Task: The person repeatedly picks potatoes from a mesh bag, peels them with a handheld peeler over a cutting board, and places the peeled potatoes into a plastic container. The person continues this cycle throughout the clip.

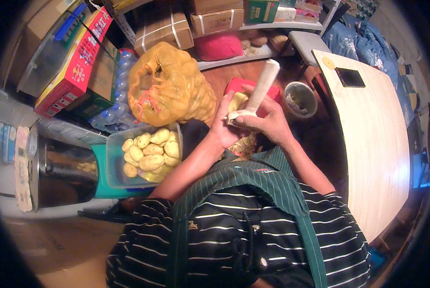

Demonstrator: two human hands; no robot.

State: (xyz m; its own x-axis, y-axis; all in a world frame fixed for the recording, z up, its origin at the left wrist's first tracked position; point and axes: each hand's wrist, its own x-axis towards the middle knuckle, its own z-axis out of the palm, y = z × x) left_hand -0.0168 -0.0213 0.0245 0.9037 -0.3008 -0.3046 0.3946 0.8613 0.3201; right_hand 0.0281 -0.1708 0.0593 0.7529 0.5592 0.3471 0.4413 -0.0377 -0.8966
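In front of my body, my left hand (222, 126) holds a pale yellow, peeled-looking potato (238, 101). My right hand (270, 117) grips the head of a peeler (263, 86) with a thick whitish handle that points up and away; its blade is hidden by my fingers. Both hands are close together over a red container (236, 84), mostly covered by them. Peelings (244, 144) lie below my hands. To the left, a clear plastic bin (114, 169) holds several peeled potatoes (152, 162).
An orange mesh sack of potatoes (171, 86) stands ahead on the left, beside wrapped bottles (123, 86). A small bucket (300, 99) with scraps is on the right, near a light wooden tabletop (373, 136). Shelving (222, 64) with boxes is ahead; a metal pot (67, 172) sits far left.
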